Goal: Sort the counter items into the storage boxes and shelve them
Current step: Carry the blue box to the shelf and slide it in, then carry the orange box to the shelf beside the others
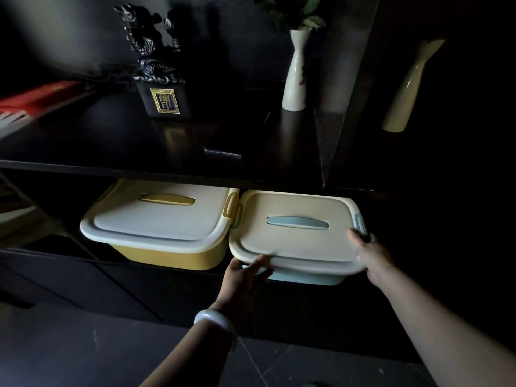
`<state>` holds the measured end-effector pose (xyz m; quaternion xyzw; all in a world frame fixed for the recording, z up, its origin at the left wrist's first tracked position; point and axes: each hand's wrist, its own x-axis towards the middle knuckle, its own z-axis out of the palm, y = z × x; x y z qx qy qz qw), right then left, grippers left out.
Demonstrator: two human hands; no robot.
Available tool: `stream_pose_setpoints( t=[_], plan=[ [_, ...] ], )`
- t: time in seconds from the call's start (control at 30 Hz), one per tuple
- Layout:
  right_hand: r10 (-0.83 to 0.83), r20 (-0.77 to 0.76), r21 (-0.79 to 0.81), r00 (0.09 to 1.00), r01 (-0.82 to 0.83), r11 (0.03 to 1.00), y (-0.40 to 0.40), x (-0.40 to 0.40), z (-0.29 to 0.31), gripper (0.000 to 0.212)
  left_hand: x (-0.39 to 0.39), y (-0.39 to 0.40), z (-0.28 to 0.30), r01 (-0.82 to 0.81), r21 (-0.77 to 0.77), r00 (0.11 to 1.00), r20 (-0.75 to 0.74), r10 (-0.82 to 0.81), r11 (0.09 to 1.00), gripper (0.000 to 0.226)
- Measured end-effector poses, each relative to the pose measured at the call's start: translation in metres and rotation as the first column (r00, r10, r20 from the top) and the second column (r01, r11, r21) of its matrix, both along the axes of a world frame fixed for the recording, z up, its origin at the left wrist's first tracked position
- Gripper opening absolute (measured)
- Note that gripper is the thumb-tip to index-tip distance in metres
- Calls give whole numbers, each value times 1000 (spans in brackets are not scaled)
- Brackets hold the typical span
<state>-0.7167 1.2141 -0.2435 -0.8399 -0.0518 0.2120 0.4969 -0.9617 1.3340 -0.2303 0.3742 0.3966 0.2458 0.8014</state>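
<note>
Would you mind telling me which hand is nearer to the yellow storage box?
Left. The left hand grips the blue storage box's front-left corner, beside the yellow storage box; the right hand holds its far right corner.

The blue storage box (pixel 304 277), closed under a cream lid with a blue handle, sat on the lower shelf (pixel 178 270), jutting past its front edge. Just left of it, latches nearly touching, the yellow storage box (pixel 167 254) sat closed, set further back.
</note>
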Motion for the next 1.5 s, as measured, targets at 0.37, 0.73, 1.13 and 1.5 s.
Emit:
stream_pose_setpoints(
  t=[0.37, 0.73, 1.13, 1.5],
  plan=[
    [274, 203, -386, 940, -180, 905, -57, -36, 11, 73, -9, -18, -11, 663, 498, 698, -681, -220, 559, 33],
    [423, 203, -635, 883, -210, 744, -243, 10, 66, 36, 139, -169, 75, 804, 435, 466, -885, -24, -405, 55],
    [154, 183, -702, 971, 20, 712, -598, 64, 133, 41, 302, -509, 120, 399, 262, 472, -880, -48, -879, 53],
    [-182, 153, -738, 971, 235, 633, -820, 97, 123, 44, 414, -758, 128, 18, 140, 465, -878, -116, -990, 60]
  ],
)
